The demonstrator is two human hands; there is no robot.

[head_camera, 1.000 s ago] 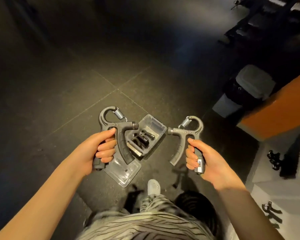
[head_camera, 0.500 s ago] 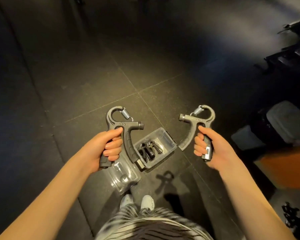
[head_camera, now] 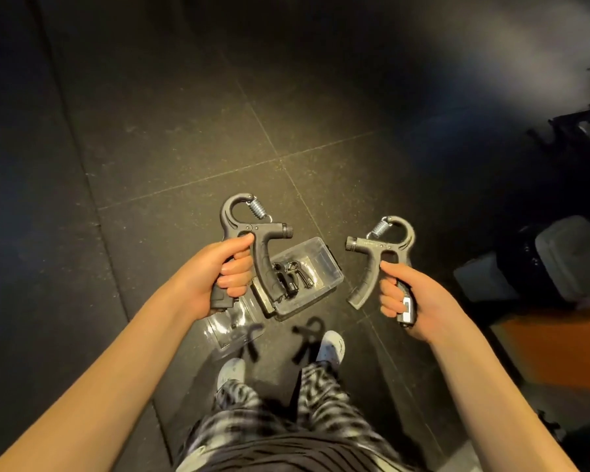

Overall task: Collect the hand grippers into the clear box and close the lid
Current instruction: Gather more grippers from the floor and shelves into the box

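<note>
My left hand (head_camera: 215, 274) grips one handle of a dark grey hand gripper (head_camera: 252, 233), spring end up. My right hand (head_camera: 409, 294) grips a second grey hand gripper (head_camera: 378, 253) the same way, spring end up. Both are held in the air above the floor. Between and below them the clear box (head_camera: 324, 270) stands open on the floor with a few small black hand grippers (head_camera: 293, 275) inside. Its clear lid (head_camera: 225, 328) lies flat on the floor beside the box, under my left hand.
The floor is dark rubber tile. My two feet in white shoes (head_camera: 329, 345) stand just behind the box. A dark bin with a grey lid (head_camera: 566, 260) stands at the right, with an orange surface (head_camera: 559, 349) beyond it.
The view has swung left and down, so the box now sits closer to my feet. Both hands still hold their grippers, slightly lower in view.
</note>
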